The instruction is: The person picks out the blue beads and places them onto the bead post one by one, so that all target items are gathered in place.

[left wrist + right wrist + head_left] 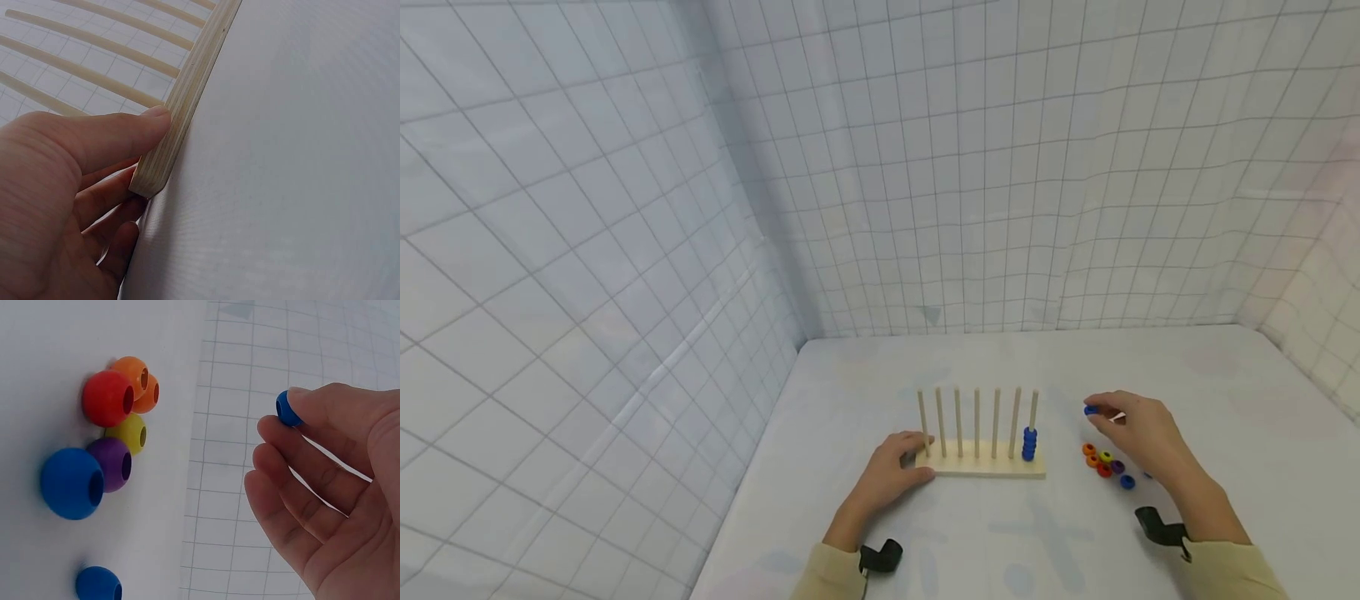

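Note:
A wooden peg rack (pixel 981 468) with several upright pegs stands on the white table. Blue beads (pixel 1029 445) are stacked on its rightmost peg; the other pegs are bare. My left hand (pixel 886 472) grips the left end of the base, its thumb along the front edge in the left wrist view. Between thumb and index finger, my right hand (pixel 1138 429) pinches a blue bead (pixel 288 409), held above the table to the right of the rack. The other fingers of that hand spread loosely below the bead.
Loose beads lie beneath the right hand: a red bead (pixel 107 399), orange ones (pixel 129 374), a yellow bead (pixel 127 434), a purple bead (pixel 110 464) and two blue ones (pixel 72 484). Grid-patterned white sheets (pixel 940 167) rise behind and beside the table (pixel 970 542).

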Motion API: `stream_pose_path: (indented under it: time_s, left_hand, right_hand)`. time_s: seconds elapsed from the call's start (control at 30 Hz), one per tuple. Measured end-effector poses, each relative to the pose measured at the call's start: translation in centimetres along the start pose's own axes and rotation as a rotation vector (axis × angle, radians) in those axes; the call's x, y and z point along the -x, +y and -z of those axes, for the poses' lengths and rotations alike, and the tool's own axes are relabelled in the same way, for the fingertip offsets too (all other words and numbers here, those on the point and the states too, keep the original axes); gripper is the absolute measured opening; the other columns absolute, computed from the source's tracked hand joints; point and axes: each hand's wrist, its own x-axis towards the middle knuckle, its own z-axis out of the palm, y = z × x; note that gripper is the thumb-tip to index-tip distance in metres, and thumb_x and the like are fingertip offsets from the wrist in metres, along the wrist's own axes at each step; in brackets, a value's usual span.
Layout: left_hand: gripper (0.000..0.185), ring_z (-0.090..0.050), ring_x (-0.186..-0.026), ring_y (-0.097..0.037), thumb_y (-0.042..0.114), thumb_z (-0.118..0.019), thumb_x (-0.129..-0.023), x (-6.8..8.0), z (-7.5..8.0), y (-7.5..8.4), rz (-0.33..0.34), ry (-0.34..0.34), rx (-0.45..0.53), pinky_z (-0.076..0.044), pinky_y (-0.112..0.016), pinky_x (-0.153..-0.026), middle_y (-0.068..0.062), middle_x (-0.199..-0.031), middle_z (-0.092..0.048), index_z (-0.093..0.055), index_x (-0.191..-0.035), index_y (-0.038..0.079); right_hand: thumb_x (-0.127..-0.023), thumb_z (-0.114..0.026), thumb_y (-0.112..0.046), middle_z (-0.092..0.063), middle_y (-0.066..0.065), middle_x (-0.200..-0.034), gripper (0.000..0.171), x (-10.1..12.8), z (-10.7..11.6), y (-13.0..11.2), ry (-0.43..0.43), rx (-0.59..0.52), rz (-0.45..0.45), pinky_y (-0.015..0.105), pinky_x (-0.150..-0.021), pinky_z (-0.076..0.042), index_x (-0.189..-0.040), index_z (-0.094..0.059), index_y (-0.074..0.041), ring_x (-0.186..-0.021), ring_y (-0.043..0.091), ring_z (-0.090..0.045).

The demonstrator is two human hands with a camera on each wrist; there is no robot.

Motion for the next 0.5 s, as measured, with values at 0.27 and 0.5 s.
stream_pose_path:
  time_s: [0.27,0.5]
  left_hand:
    - [0.05,-0.047,-0.133,-0.024,0.034,-0.078,-0.087,0.1,-0.3,-0.2,0.017,0.004,-0.006,-0.038,-0.05,-0.109,0.002,-0.139,-0.058,-0.066,-0.135,0.022]
    - [0.049,-0.048,-0.133,-0.026,0.032,-0.078,-0.088,0.0,-0.2,-0.1,0.003,0.005,-0.014,-0.037,-0.051,-0.109,0.001,-0.138,-0.058,-0.066,-0.134,0.021]
  right_hand:
    - [-0.094,-0.073,-0.016,-0.07,0.009,-0.102,0.03,0.0,0.1,-0.5,0.018,-0.012,0.027,0.048,-0.075,-0.058,-0.121,-0.071,-0.006,-0.091,0.032,-0.067]
    - [-0.094,-0.073,-0.016,-0.071,0.007,-0.102,0.029,-0.1,0.5,-1.6,0.039,-0.021,0.052,0.049,-0.077,-0.058,-0.12,-0.071,-0.006,-0.091,0.03,-0.067]
